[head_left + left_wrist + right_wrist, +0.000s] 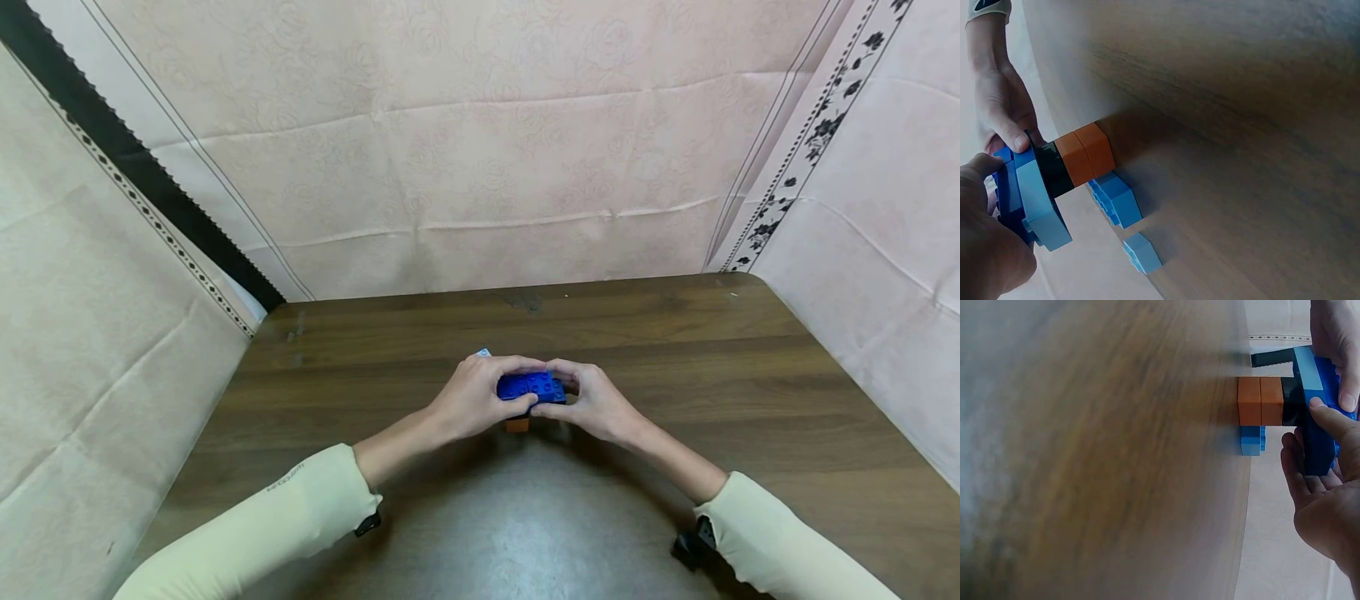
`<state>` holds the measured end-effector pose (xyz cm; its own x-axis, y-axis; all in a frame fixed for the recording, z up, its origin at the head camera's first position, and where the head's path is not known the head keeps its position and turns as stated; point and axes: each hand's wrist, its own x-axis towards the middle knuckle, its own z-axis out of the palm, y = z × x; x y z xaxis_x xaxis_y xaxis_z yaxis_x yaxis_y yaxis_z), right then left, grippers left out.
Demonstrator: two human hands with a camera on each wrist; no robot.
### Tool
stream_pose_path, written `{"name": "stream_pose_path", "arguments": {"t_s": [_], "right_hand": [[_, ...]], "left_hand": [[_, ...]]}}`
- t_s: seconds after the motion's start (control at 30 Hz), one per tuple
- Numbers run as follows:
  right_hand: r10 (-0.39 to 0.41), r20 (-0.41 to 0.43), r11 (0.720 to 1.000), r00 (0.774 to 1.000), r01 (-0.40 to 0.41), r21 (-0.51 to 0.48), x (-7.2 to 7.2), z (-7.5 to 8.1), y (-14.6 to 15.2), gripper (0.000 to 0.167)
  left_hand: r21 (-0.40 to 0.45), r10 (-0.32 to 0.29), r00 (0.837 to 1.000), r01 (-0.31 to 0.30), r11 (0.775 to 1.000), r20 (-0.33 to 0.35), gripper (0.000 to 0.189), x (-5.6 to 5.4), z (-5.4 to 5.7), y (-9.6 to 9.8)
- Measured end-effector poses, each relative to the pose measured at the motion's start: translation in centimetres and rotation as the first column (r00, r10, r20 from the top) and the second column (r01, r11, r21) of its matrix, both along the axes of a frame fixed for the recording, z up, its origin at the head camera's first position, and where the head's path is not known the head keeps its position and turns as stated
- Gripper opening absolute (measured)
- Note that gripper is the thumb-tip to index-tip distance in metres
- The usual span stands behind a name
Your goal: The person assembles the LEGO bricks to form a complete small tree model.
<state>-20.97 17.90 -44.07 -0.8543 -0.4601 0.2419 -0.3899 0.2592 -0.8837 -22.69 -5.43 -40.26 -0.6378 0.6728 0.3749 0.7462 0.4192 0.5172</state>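
Observation:
A stack of toy building bricks stands on the table between both hands. Two orange bricks (1085, 153) form its base, with a dark brick (1054, 170) over them. Wider above lie a light blue brick (1042, 209) and a blue brick (1317, 444), side by side. Dark blue bricks (525, 385) top the stack. My left hand (480, 393) grips the dark blue bricks from the left, thumb at the near side. From the right, my right hand (596, 404) holds the blue brick between thumb and fingers. Some fingertips are hidden behind the bricks.
Behind the stack, a loose blue brick (1121, 200) and a smaller light blue brick (1143, 253) stand on the wooden table (660, 333). A dark piece (1272, 359) shows beside the stack. Pale patterned cloth (487, 167) hangs beyond the table's far edge.

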Motion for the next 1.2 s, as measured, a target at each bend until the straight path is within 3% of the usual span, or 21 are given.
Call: {"name": "stream_pose_path", "arguments": {"t_s": [0.27, 0.67, 0.93, 1.2], "right_hand": [[-0.010, 0.008, 1.000, 1.000, 0.010, 0.003, 0.0, 0.0, 0.0, 0.043], [-0.016, 0.004, 1.000, 1.000, 0.016, 0.016, 0.0, -0.2, 0.1, 0.044], [-0.011, -0.016, 0.999, 1.000, 0.012, 0.048, 0.2, 0.0, 0.4, 0.048], [0.001, 0.006, 1.000, 1.000, -0.001, 0.008, 0.4, 0.7, 0.6, 0.052]], "left_hand": [[0.020, 0.023, 1.000, -0.023, 1.000, -0.009, 0.042, 0.0, -0.5, 0.0], [0.059, 0.018, 0.999, -0.021, 0.998, 0.052, 0.040, 0.3, -1.1, 0.1], [0.051, 0.016, 0.999, -0.018, 0.999, 0.049, 0.041, 0.2, -1.3, 0.1], [0.012, 0.028, 0.999, -0.028, 1.000, 0.042, 0.042, 0.3, -1.2, -0.1]]}}
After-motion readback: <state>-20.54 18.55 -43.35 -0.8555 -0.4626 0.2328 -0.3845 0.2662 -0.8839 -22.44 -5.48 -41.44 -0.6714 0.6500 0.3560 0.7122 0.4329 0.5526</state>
